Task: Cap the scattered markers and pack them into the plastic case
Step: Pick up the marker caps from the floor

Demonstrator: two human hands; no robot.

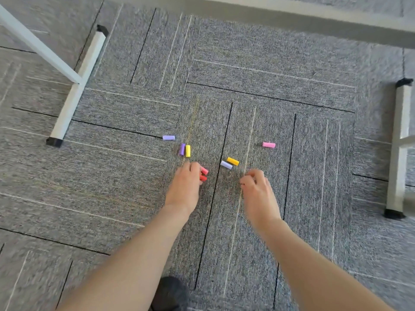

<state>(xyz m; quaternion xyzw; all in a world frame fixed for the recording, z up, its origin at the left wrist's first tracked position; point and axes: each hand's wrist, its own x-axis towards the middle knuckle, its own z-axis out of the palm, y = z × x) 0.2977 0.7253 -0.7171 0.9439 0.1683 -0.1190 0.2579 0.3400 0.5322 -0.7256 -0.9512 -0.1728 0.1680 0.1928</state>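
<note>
Several small marker caps lie scattered on the grey carpet. A lilac cap [168, 137] lies furthest left, with a purple cap [182, 149] and a yellow cap [188, 151] side by side below it. A yellow cap [233, 161] and a pale lilac cap [226, 164] lie together in the middle, and a pink cap [268, 145] lies to the right. My left hand [185, 187] reaches down with curled fingers onto a pink cap [204, 170] and a red cap [203, 178]. My right hand [258, 189] hovers with fingers curled, holding nothing visible. No markers or case are in view.
A white table leg with black end caps [76, 88] lies across the carpet at the left, another white leg [398, 149] stands at the right. A table edge [314, 16] runs along the top. A dark shoe [169, 292] shows at the bottom.
</note>
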